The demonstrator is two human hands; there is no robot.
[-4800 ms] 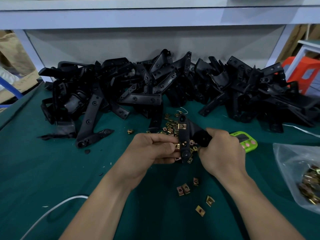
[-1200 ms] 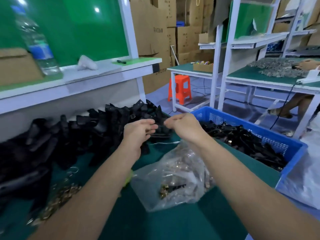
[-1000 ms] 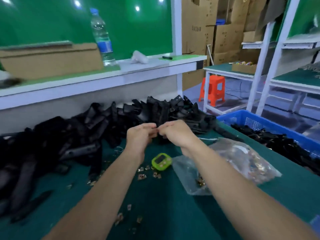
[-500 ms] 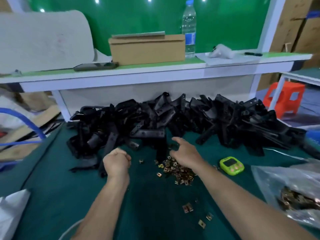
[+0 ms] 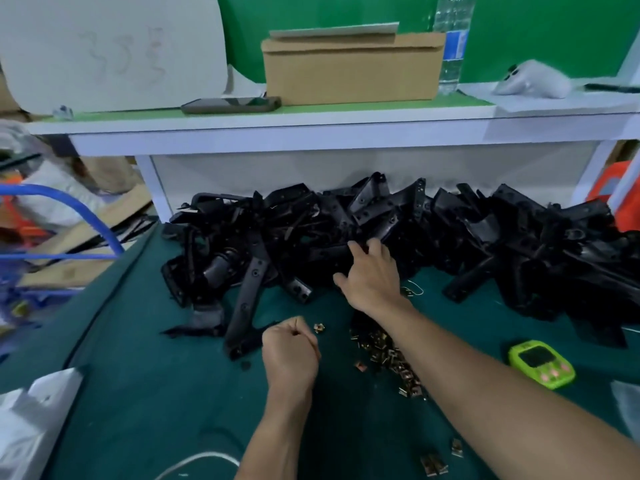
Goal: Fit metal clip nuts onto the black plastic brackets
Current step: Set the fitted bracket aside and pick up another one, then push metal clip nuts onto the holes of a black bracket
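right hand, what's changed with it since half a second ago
The right hand has moved forward from the nuts to the brackets, its fingers now spread on one of them, not visibly gripping. The left hand stays a fist beside the nuts; nothing shows in it. Brackets, nuts and timer lie as before.

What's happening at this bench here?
A person is working at a green-topped table. Their right hand, fingers spread, reaches into the pile of black plastic brackets at the back, fingertips on the pile but not gripping one. Their left hand is curled in a fist beside the loose metal clip nuts; anything inside it is hidden. No bracket is lifted, so no nut is being fitted at this moment.
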